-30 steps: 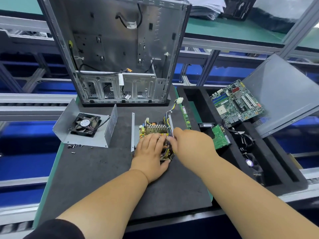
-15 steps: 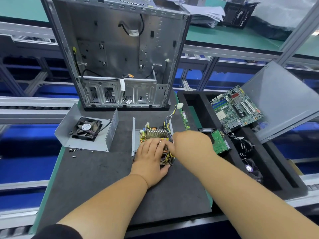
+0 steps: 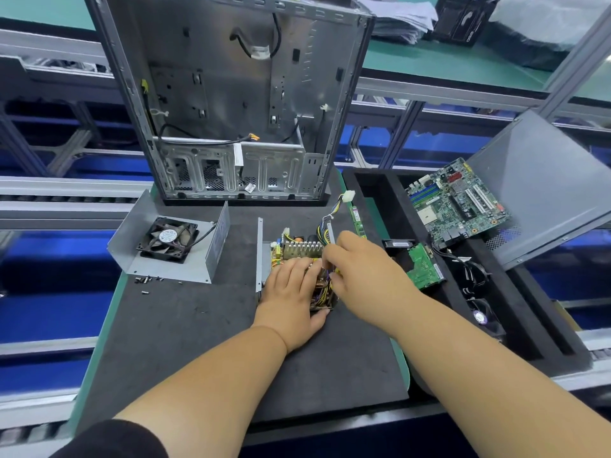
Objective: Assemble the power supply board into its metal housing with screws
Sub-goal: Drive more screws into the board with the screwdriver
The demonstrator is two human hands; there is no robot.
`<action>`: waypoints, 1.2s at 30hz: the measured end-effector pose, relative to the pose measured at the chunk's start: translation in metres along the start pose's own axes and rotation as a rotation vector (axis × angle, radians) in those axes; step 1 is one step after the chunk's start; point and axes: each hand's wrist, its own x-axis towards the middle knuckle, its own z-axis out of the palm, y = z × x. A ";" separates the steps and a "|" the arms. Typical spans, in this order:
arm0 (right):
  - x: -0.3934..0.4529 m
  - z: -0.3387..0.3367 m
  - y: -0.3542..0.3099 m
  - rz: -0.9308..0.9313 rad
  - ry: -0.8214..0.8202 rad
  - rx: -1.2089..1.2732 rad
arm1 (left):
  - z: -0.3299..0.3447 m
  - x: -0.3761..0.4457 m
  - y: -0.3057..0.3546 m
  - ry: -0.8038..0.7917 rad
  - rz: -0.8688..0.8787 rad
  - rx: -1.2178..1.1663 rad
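Left hand (image 3: 292, 294): palm down, pressing flat on the power supply board (image 3: 299, 251), gripping nothing.
Right hand (image 3: 360, 267): fingertips pinching the board's wires (image 3: 325, 226).
Screws (image 3: 147, 280): loose beside the fan housing (image 3: 165, 256).

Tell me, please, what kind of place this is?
Most likely a computer assembly line in a factory. An open, stripped computer case stands on a foam work mat, a motherboard waits in a foam tray, and conveyor rails run alongside.
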 end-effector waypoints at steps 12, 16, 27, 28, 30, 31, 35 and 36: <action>0.008 -0.002 0.006 0.021 -0.159 -0.109 | 0.002 0.000 -0.002 -0.003 0.010 0.008; 0.006 0.005 0.003 0.050 -0.119 -0.159 | 0.004 0.000 -0.002 -0.002 0.008 0.002; -0.004 -0.003 0.002 0.009 -0.032 -0.090 | 0.004 -0.001 -0.002 -0.003 0.002 0.001; -0.005 -0.001 0.002 0.023 -0.046 -0.129 | 0.005 -0.001 -0.002 -0.002 0.002 0.002; -0.007 0.001 0.000 0.038 -0.064 -0.124 | 0.005 -0.001 -0.002 0.003 0.002 0.000; -0.008 0.001 0.000 0.038 -0.059 -0.087 | 0.005 -0.001 -0.002 0.006 0.001 -0.003; -0.007 -0.004 0.000 0.029 -0.079 -0.003 | 0.004 0.000 -0.001 0.011 0.003 -0.004; -0.006 -0.006 0.000 0.031 -0.081 0.001 | 0.004 0.000 -0.001 0.008 0.002 0.001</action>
